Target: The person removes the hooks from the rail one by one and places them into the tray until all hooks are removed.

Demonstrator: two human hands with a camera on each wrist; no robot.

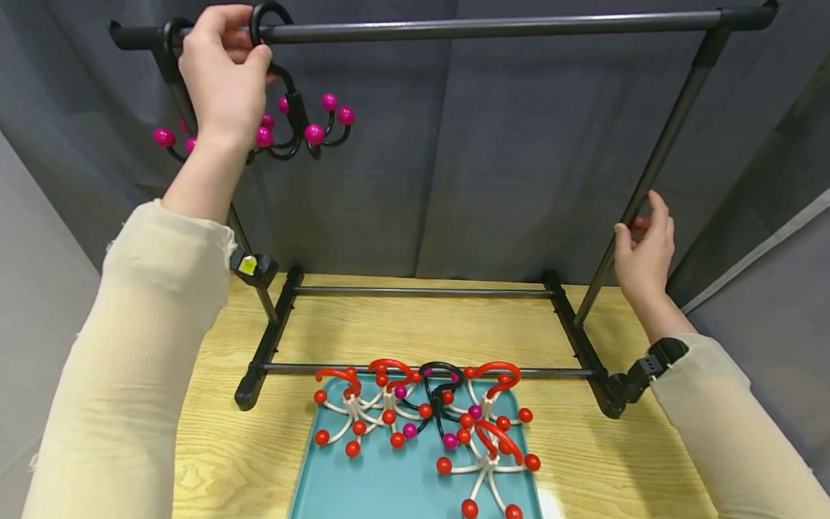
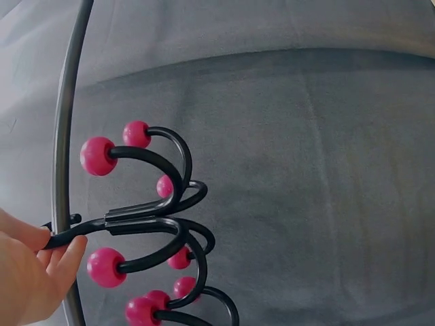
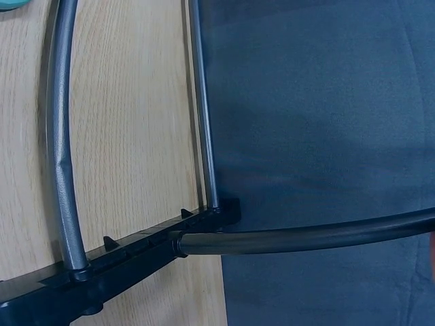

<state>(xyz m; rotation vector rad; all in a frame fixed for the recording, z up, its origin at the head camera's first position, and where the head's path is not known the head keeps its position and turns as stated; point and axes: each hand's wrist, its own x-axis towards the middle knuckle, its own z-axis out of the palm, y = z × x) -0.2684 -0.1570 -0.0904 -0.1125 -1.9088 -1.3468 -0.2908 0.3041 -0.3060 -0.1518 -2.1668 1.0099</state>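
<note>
At the left end of the top rail (image 1: 454,30), my left hand (image 1: 223,94) pinches the neck of a black multi-prong hanger (image 1: 297,112) with pink ball tips. Its hook loops over the rail, and in the left wrist view the fingers hold the black hanger (image 2: 136,221) close against the bar. Another black hanger (image 1: 170,36) hangs farther left, partly behind the hand and wrist. My right hand (image 1: 648,252) grips the rack's right upright (image 1: 671,144), with thumb and fingers on either side of the post. Only a sliver of that hand shows in the right wrist view.
A blue tray (image 1: 376,483) stands on the wooden table (image 1: 240,447) at the rack's front. It holds several white hangers with red hooks (image 1: 489,461) and a black hanger (image 1: 437,396). Behind the rack hangs a grey curtain (image 1: 506,158). The lower front bar (image 1: 292,368) crosses behind the tray.
</note>
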